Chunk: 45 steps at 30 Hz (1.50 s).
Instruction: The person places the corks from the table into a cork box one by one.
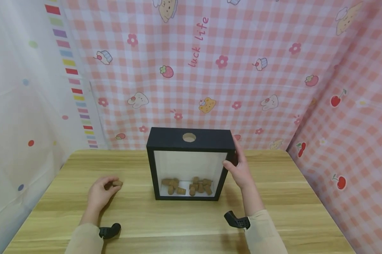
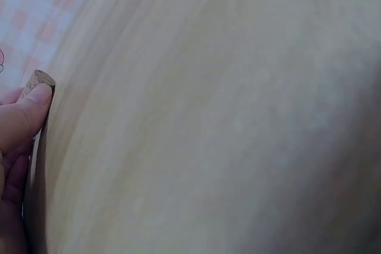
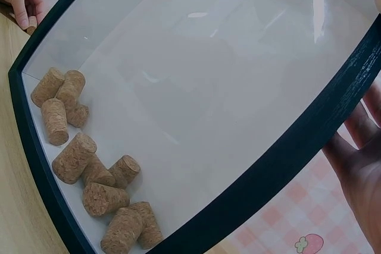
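Note:
A black-framed box [image 1: 191,139] with a clear front and a round hole in its top stands upright on the table. Several cork stoppers [image 1: 200,187] lie on its floor, seen closer as corks [image 3: 74,157] in the right wrist view. My right hand [image 1: 241,171] grips the box's right side, thumb on the front edge and fingers behind. To the left of the box, my left hand [image 1: 101,193] pinches one cork [image 1: 117,183] between thumb and fingers at the tabletop. That cork [image 2: 39,80] also shows at the left edge of the left wrist view.
The wood-grain table [image 1: 178,225] reaches back to a pink checked cloth [image 1: 191,88] hanging behind the box. More cloth hangs at the left and right sides. A black wrist camera mount [image 1: 109,231] sits on the left sleeve, another mount [image 1: 237,220] on the right.

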{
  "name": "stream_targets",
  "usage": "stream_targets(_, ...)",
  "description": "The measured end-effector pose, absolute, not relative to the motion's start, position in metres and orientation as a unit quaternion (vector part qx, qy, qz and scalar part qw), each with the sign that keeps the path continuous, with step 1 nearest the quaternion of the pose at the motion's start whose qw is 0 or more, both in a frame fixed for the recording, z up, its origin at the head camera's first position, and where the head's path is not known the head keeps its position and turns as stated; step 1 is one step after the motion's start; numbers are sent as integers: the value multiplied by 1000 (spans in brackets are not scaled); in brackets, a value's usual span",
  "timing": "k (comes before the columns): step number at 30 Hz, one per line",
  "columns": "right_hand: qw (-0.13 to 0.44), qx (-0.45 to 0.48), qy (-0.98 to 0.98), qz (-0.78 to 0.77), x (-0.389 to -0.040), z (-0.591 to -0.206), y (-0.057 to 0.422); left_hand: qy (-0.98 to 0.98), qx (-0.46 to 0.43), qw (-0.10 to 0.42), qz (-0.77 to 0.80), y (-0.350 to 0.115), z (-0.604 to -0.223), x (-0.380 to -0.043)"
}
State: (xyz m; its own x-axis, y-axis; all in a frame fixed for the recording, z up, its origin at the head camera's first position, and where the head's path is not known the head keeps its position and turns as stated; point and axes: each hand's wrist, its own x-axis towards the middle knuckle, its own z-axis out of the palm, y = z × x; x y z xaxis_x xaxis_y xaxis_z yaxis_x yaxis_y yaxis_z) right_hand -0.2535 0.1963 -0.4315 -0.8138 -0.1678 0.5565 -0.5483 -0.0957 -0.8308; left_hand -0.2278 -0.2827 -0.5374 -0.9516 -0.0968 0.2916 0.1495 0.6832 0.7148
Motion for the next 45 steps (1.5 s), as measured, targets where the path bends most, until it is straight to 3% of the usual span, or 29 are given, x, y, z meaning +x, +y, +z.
stream_targets(18,139,281,-649,694,-256,-432,196,-893,6,153,-424,-275,-538,-214)
stream_targets(25,142,282,-650,691,-256,-432,196,-860,24,123,-495,-263,-522,-206)
stream_targets(45,139,274,-655,691,-254,-432,195,-768,-174,260,-559,-203,-351,-185)
